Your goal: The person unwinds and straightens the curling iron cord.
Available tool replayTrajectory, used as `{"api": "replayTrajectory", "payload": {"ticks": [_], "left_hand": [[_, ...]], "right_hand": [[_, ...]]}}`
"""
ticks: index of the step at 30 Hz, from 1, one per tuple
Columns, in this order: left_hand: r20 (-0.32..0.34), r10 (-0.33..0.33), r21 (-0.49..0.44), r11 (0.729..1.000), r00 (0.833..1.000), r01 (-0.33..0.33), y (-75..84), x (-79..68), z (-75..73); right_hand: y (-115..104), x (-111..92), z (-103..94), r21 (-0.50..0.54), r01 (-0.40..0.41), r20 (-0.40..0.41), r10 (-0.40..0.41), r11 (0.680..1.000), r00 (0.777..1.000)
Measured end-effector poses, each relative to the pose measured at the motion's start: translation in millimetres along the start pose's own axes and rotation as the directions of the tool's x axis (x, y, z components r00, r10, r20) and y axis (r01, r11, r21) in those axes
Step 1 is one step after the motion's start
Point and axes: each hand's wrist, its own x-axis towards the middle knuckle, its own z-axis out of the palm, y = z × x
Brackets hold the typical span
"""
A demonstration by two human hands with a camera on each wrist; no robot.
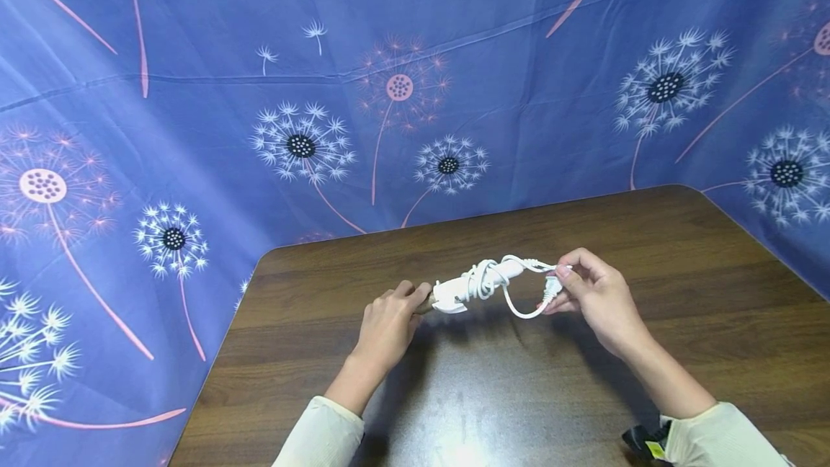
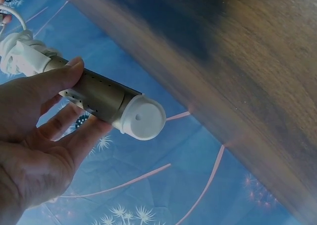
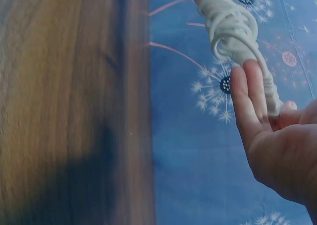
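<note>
- Iron (prob. a hair styler) is up in the air over the table, roughly mid-top, approx. level, judging by the shadows below.
- L hand grips the barrel: thumb on top, fingers curled under, short of the white cap. Prob. held there b/c it leaves handle + cord free.
- R hand pinches the plug btwn thumb & fingertips; two fingers run fairly straight beside it. Prob. so the loose end is under control & the loop hangs clear.
- Cord's wound round the handle in uneven coils; last bit loops down, then up to plug. Coils hide part of handle; R fingers hide part of plug, so prongs hard to make out.
- Blk item w/ yellow patch next to R sleeve; can't tell if strapped on or lying there.
- Blue dandelion cloth behind table; nothing seems to block either hand.
</note>
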Motion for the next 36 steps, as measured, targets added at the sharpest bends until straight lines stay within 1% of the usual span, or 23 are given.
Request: {"api": "replayTrajectory", "payload": {"ticks": [4, 10, 13, 15, 19, 22, 24, 26, 28, 31, 33, 35, 36], "left_hand": [[0.001, -0.001, -0.007, 1.000, 1.000, 0.001, 0.5, 0.4, -0.4], [0.000, -0.006, 0.001, 1.000, 1.000, 0.006, 0.4, -0.6, -0.4], [-0.012, -0.009, -0.007, 1.000, 1.000, 0.009, 0.1, -1.3, 0.2], [-0.017, -0.015, -0.017, 1.000, 1.000, 0.015, 0.2, -1.6, 0.2], [-0.017, -0.026, -0.040, 0.999, 1.000, 0.025, 0.9, -1.7, -0.7], [-0.011, -0.027, -0.053, 0.998, 1.000, 0.027, 1.7, -1.3, -1.7], [-0.007, -0.028, -0.056, 0.998, 1.000, 0.027, 2.1, -1.0, -2.0], [-0.002, -0.031, -0.057, 0.998, 1.000, 0.031, 2.3, -0.6, -2.5], [0.000, -0.035, -0.057, 0.998, 0.999, 0.035, 2.5, -0.1, -2.9], [-0.001, -0.040, -0.057, 0.998, 0.999, 0.039, 2.4, 0.6, -3.7], [-0.002, -0.040, -0.059, 0.997, 0.999, 0.040, 2.5, 1.0, -4.4], [-0.002, -0.041, -0.064, 0.997, 0.999, 0.041, 2.6, 1.3, -4.9], [-0.002, -0.040, -0.067, 0.997, 0.999, 0.040, 2.7, 1.4, -5.0]], "right_hand": [[0.4, -0.5, 1.6, 0.012, 0.020, -0.033, -0.020, 1.000, 0.999], [1.0, -0.3, 2.8, 0.099, 0.088, -0.049, -0.084, 0.991, 0.995], [2.7, -0.1, 3.2, 0.142, 0.098, -0.069, -0.089, 0.985, 0.994], [3.1, -0.6, 3.1, 0.183, 0.091, -0.075, -0.079, 0.979, 0.994], [3.7, -1.5, 1.6, 0.278, 0.049, -0.051, -0.036, 0.959, 0.998], [4.3, -1.2, -1.0, 0.317, -0.001, -0.019, 0.007, 0.948, 1.000], [5.3, -0.4, -3.3, 0.358, -0.031, 0.015, 0.027, 0.933, 1.000], [6.4, 0.5, -5.9, 0.415, -0.056, 0.053, 0.038, 0.908, 0.998], [7.5, 1.7, -8.8, 0.500, -0.086, 0.096, 0.044, 0.861, 0.994], [8.6, 2.8, -12.7, 0.636, -0.130, 0.147, 0.046, 0.761, 0.988], [9.8, 3.6, -14.7, 0.714, -0.161, 0.176, 0.047, 0.681, 0.983], [10.7, 3.7, -15.8, 0.769, -0.180, 0.189, 0.051, 0.613, 0.981], [11.1, 3.6, -16.1, 0.789, -0.183, 0.188, 0.054, 0.586, 0.981]]}}
